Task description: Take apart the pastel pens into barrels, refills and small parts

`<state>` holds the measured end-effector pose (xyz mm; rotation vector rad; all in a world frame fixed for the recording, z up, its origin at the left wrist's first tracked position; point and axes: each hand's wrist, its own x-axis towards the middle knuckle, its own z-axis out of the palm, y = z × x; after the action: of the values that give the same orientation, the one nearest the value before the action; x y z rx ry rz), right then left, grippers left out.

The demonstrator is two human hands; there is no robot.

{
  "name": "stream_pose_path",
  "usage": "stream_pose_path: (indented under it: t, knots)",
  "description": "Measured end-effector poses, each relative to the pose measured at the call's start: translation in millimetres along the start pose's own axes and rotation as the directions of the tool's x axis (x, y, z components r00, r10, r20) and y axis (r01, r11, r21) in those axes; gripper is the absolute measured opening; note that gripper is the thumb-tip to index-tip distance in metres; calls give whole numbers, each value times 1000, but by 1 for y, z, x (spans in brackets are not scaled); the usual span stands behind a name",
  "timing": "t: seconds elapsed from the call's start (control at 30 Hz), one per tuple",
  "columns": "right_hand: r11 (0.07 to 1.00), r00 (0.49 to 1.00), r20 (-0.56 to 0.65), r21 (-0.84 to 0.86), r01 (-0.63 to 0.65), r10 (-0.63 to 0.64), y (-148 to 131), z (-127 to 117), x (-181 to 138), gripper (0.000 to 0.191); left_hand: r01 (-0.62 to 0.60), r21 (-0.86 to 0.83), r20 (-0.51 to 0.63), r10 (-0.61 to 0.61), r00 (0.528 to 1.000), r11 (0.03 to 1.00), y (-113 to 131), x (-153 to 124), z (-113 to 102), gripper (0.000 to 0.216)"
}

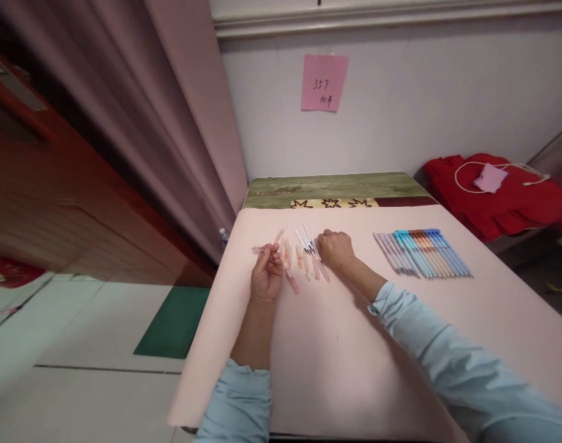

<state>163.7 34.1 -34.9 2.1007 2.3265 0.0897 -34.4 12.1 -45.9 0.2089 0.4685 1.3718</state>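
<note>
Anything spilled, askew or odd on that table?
No spill shows. The pen parts and white refills between the left hand and right hand lie at mixed angles, untidy against the neat row of pens. A small dark speck marks the pink cover; what it is, I can't tell.

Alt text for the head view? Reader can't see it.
Left hand holds a slim pink piece and right hand curls beside thin white rods, with loose pen parts between them on a pink tabletop. Pens lie in a row at right; a pink note hangs behind.
</note>
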Motion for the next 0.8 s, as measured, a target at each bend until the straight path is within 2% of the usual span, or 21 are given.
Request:
stream_pose_path:
  t: [0.2, 0.47, 0.53, 0.67, 0.8]
  knots:
    - [998, 998, 2, 26, -65, 65, 4, 0, -5, 41, -2, 7, -2, 2, 1000, 1000, 0, -1, 1, 15]
    - [965, 981, -16, 187, -186, 192, 17, -4, -1, 35, -9, 23, -31, 9, 999, 1000, 0, -2, 2, 12]
    - [931, 969, -36, 285, -226, 246, 28, -4, 2, 33, -10, 20, -34, 11, 999, 1000, 0, -1, 1, 16]
    - [810, 900, -49, 458, -366, 434, 50, -7, 2, 30, 1, 6, -13, -1, 1000, 1000, 0, 0, 0, 16]
    - [805, 904, -2, 457, -379, 428, 54, -9, -3, 26, 2, 7, -19, -2, 1000, 1000, -1, 1, 0, 13]
